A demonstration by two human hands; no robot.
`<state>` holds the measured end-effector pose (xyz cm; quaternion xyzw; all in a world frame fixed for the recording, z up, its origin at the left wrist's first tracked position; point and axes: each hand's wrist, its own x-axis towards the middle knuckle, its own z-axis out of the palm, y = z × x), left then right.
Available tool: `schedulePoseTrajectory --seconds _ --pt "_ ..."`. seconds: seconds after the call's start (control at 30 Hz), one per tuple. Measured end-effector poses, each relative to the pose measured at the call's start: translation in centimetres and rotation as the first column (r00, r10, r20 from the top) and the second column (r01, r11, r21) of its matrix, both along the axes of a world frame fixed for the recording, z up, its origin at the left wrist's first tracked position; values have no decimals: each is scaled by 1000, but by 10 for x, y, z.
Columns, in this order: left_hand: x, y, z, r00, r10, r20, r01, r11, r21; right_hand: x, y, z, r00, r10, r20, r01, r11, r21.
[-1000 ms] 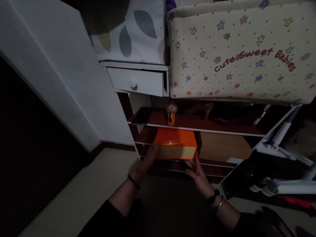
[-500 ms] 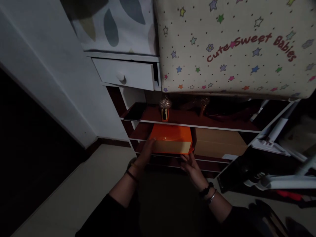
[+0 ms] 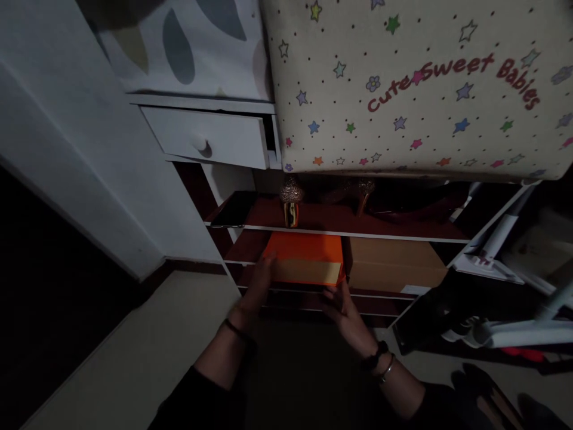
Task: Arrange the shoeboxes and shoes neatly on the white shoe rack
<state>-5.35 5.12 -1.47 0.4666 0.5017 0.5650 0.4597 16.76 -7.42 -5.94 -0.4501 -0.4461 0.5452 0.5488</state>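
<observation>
An orange box (image 3: 307, 248) with a pale front side sits on a lower shelf of the white rack. My left hand (image 3: 262, 275) grips its left side, the fingertips reaching the top front corner. At the lower right front corner, the fingers of my right hand (image 3: 344, 313) press against the box, thumb apart and partly below it. A brown cardboard box (image 3: 394, 263) lies right beside the orange one. On the shelf above stand a glittery high-heeled shoe (image 3: 292, 194) and a black phone-like slab (image 3: 235, 209).
A white drawer (image 3: 206, 137) hangs slightly open above. A star-printed fabric box (image 3: 403, 89) overhangs the shelves at right. White wall (image 3: 102, 149) rises on the left. A white metal frame (image 3: 523, 334) and dark shoes (image 3: 496, 397) are on the right.
The view has shifted slightly, moving the rack left and down in the picture. The orange flap at the box's right front corner sticks out less. Both hands stay at the box.
</observation>
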Motion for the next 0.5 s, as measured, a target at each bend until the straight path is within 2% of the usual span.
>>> schedulePoseTrajectory --seconds 0.07,0.17,0.3,0.37,0.43,0.47,0.5 --pt "0 3 0 1000 21 -14 -22 999 -26 0 -4 -6 998 -22 52 22 1000 1" --pt "2 7 -4 998 50 -31 -50 999 3 7 -14 -9 992 -16 125 16 1000 6" --pt "3 6 -7 1000 21 10 -21 1000 5 30 -32 5 970 44 241 -35 998 -42" --pt "3 4 -7 999 27 22 -27 1000 16 47 -41 18 941 41 337 -34 999 -27" --pt "3 2 -8 998 54 16 -55 998 15 67 -51 31 898 -78 433 54 996 67" --pt "3 2 -8 997 70 15 -70 997 8 79 -55 38 862 -196 467 143 979 148" --pt "3 3 -9 996 84 18 -84 996 0 91 -58 43 806 -345 481 251 935 250"
